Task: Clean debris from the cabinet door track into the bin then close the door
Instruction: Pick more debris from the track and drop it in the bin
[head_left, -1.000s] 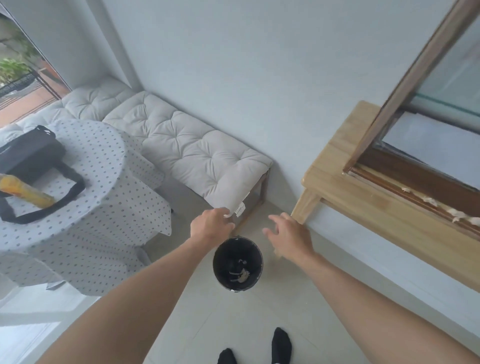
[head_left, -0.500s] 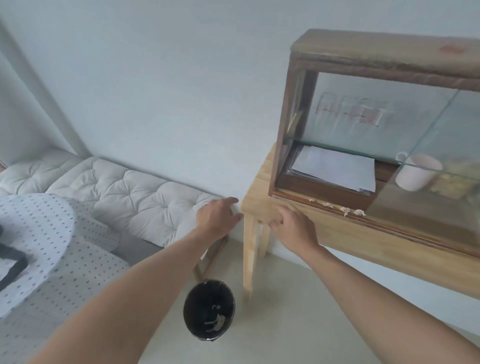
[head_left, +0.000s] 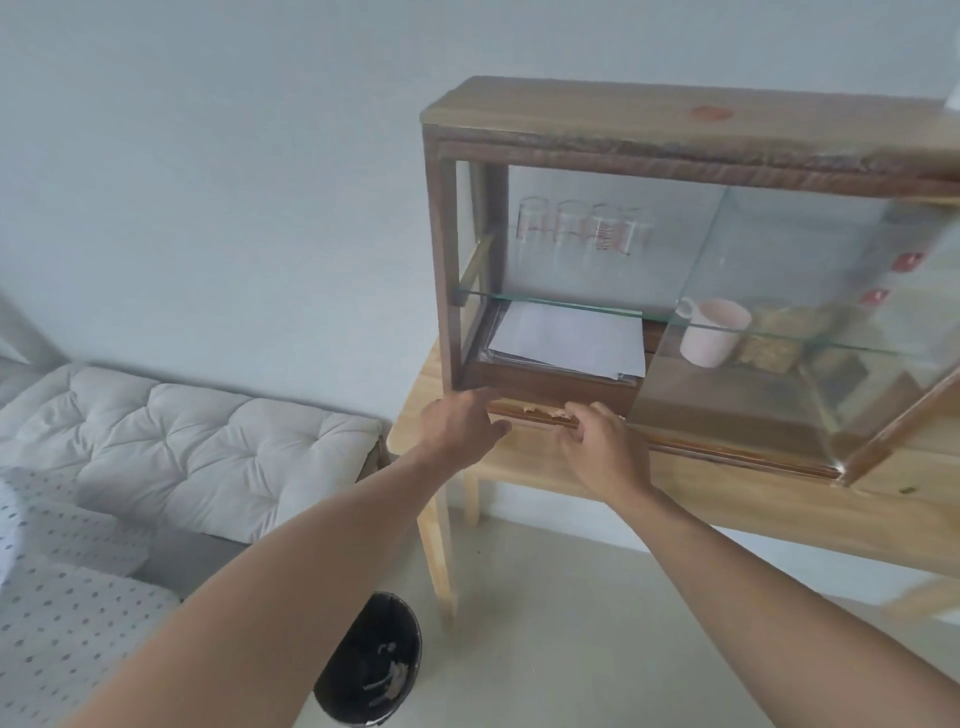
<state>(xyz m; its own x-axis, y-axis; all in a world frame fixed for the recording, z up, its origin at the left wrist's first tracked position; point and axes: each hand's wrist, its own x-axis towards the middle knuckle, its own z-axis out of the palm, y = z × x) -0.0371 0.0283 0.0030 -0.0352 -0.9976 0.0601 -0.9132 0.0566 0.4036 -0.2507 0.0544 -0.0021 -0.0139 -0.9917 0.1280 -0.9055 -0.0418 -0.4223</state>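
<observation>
While both hands hovered empty at frame centre, left hand (head_left: 460, 423) cupped below the track (head_left: 535, 414), right hand (head_left: 602, 441) pinching toward debris (head_left: 545, 412); bin (head_left: 371, 670) waited on floor bottom centre, door (head_left: 779, 332) open.

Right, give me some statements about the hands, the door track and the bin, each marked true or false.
1. Pale debris lies in the cabinet door track. True.
2. The black bin sits on the wooden table. False: it stands on the floor beside a table leg.
3. The left hand holds a brush. False: it holds nothing.
4. The right hand is at the track beside the debris. True.
5. A pink mug stands inside the cabinet. True.
</observation>
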